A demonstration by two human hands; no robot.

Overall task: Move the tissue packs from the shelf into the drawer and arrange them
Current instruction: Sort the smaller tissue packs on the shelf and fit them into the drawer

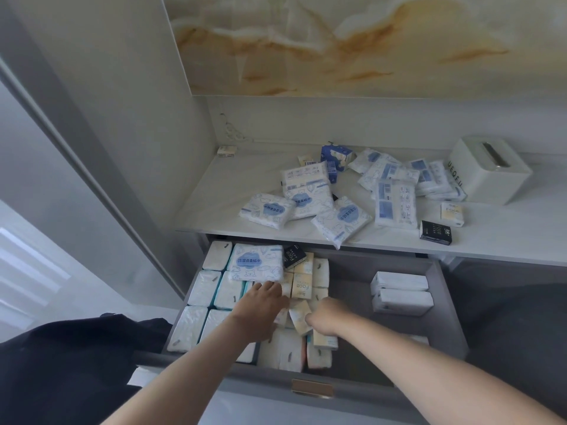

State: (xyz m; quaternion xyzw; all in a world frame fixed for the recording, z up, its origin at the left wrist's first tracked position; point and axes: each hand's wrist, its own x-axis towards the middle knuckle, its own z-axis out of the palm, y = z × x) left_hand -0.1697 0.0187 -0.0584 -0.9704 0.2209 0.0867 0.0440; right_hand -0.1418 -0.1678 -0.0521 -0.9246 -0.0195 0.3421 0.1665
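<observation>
left hand (pixel 260 302), grip wide, flat against the blue-printed tissue pack (pixel 257 265) in the drawer (pixel 445 305); right hand (pixel 326 314) pinches a small cream pack (pixel 299 319), likely to stand it in line. loose packs (pixel 395 204) wait on the shelf (pixel 230 185).

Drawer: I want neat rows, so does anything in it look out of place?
A blue-printed pack lies flat across the upright white packs at the back left, a black pack leans askew beside it, and the cream packs in the middle are tilted.
</observation>
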